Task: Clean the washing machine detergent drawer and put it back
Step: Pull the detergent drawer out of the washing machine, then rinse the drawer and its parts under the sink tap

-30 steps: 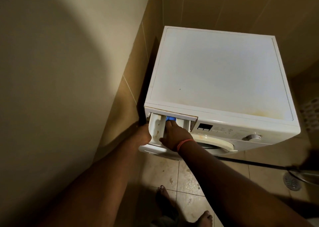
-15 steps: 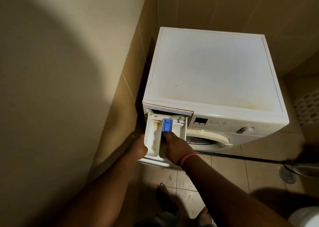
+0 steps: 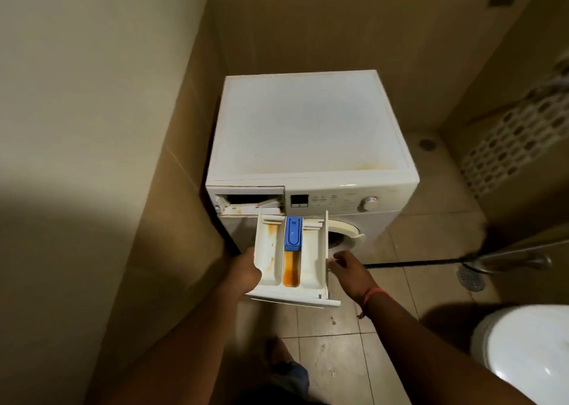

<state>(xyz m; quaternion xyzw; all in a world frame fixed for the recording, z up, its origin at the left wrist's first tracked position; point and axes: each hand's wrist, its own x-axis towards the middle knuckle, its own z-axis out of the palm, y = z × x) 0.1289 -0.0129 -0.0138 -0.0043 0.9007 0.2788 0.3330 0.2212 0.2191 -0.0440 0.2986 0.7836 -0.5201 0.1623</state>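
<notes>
Large white front-loading washing machine (image 3: pixel 303 133) standing in a tiled corner; taken here as the landmark. Dark rectangular drawer slot (image 3: pixel 249 200) gaping at the machine's upper front left corner, rust-streaked along its lower lip. Round control knob (image 3: pixel 368 203) further right on the same panel, pale door ring (image 3: pixel 346 233) below it.

Out of the slot entirely: long white plastic detergent drawer (image 3: pixel 311 260), held in front of the machine and just below the slot. Long axis running straight out from the machine's face toward the person, back end nearest the slot, front panel nearest the body. Three channels inside, orange residue pooled in the middle one, a blue plastic siphon cap (image 3: pixel 293 233) at that channel's machine end.

Left hand (image 3: pixel 243 273) clamped on the drawer's left wall near the front corner, thumb over the rim. Right hand (image 3: pixel 349 270) at the right wall, fingers loosely curled; touching or just clear, impossible to tell.

Judgement: drawer carried mainly by the left hand, right the one free to steady it. Cleaning not yet begun. Risk: residue spilling if tipped.
</notes>
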